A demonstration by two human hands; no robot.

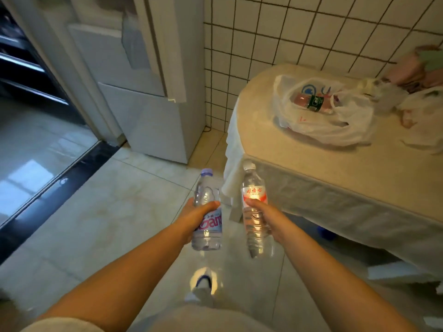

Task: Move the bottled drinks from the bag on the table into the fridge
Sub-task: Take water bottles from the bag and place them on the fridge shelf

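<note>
A slip is possible: both clear bottles are gripped one-handed, and the fridge [143, 92], left of the surface [311, 168], is not yet reached. The left hand [191, 219] is wrapped around the blue-labelled bottle [207, 212]; the right hand [266, 219] around the red-labelled bottle [255, 209]. One bottle [311, 103] remains in the bag [323, 121] on the surface.

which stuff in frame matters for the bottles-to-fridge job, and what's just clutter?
Job:
- blue-label bottle, gripped by left hand
- red-label bottle, gripped by right hand
- green-label bottle lying in the plastic bag
- table
- fridge

Clutter:
- pink and green bundle by the tiled wall
- other bags, table's right edge
</note>
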